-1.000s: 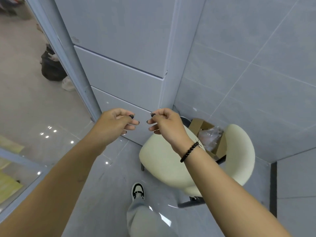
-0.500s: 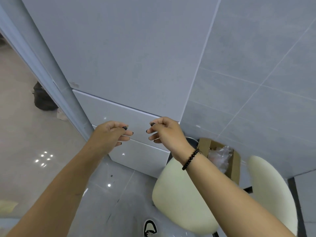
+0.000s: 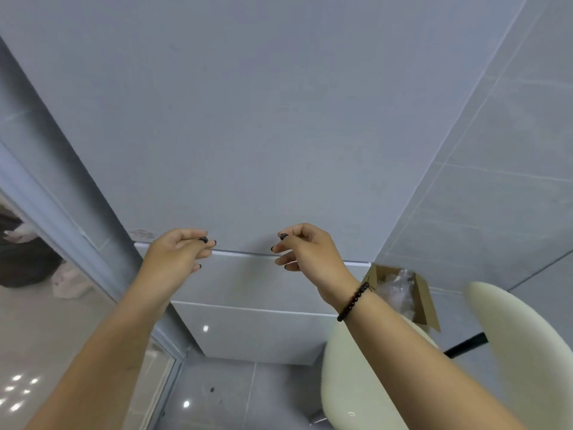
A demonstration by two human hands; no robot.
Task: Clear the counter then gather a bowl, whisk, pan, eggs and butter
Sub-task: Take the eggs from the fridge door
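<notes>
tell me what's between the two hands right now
Nothing is held between the left hand and right hand; the head view shows only the grey cabinet front and its seam behind the gap.

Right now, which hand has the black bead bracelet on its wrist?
The right hand. A black bead bracelet circles its wrist, near the cream chair. The left hand has a bare wrist.
</notes>
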